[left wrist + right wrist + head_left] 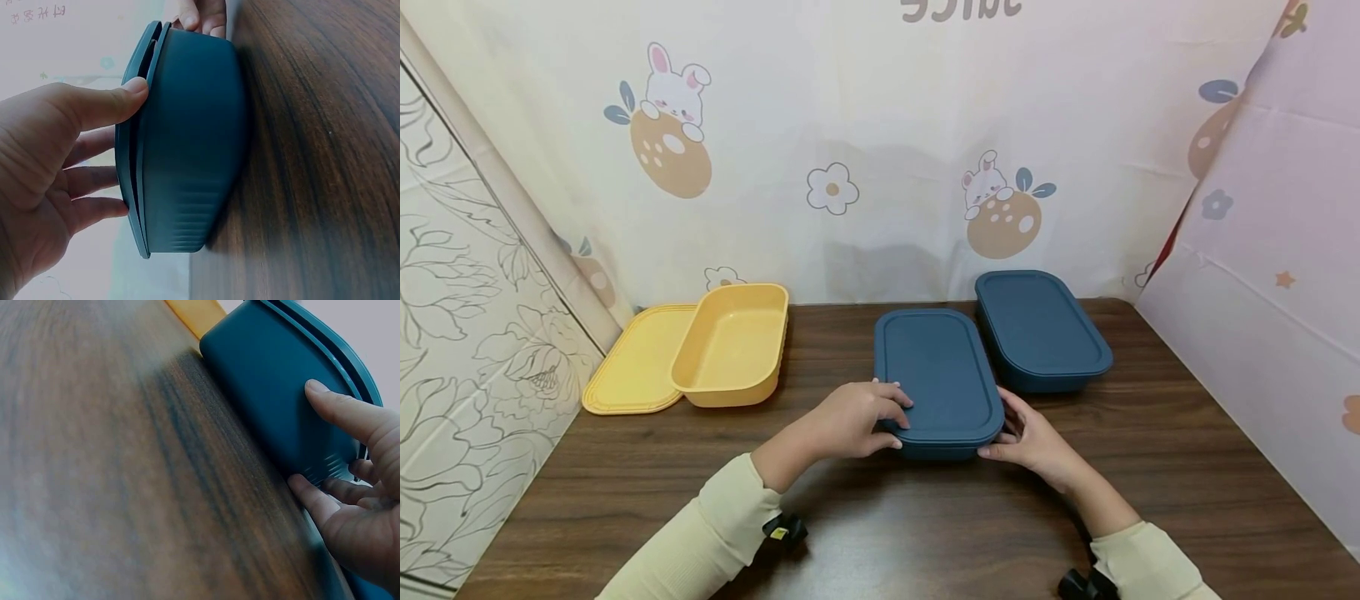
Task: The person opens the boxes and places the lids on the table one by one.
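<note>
The blue box sits flat on the table, between the two hands. Its lid is on top, and from the left wrist a thin dark gap shows between the lid and the rim of the box.

The left hand holds the lid at the near left corner. Its fingers are on top and its thumb is at the near edge, so it is pinched in narrow. The right hand holds the box at the near right corner. Its thumb is on the near wall and its fingers bend round to the right side.

Another blue box is just beside the first one, a bit farther back and to the right, and it has a lid on it too. Well off to the left is a yellow box with an open top. It hides part of a flat yellow lid; I can't tell if the box sits on its edge.

Behind the table hangs a pale cloth with bunnies and flowers on it. Both arms have pale yellow sleeves.
</note>
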Motion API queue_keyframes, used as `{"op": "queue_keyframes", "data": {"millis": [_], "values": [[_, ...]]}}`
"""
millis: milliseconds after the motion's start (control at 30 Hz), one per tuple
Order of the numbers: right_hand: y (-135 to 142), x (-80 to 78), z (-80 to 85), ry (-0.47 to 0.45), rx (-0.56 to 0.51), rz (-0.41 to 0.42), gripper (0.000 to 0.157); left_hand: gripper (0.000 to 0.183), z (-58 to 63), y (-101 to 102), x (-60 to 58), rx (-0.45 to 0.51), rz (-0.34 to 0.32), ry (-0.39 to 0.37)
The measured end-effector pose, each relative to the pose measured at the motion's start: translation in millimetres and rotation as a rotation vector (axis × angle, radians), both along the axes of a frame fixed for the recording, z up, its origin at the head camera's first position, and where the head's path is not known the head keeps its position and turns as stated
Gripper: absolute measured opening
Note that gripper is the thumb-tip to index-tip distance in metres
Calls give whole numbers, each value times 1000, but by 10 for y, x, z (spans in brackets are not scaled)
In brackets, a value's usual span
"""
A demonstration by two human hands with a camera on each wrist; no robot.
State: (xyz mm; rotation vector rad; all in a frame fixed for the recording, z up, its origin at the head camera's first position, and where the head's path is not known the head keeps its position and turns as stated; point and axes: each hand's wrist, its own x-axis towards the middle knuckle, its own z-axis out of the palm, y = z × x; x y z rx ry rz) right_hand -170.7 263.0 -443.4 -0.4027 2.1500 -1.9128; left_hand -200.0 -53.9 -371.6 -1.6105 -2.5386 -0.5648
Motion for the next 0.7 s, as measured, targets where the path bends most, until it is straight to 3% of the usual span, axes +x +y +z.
{"op": "queue_keyframes", "data": {"millis": [400, 700], "values": [[2, 6, -2, 2, 8, 1, 101, 15, -20, 13, 85, -26, -11, 245], [0, 5, 1, -2, 16, 1, 100, 16, -29, -5, 79, 24, -51, 290]]}}
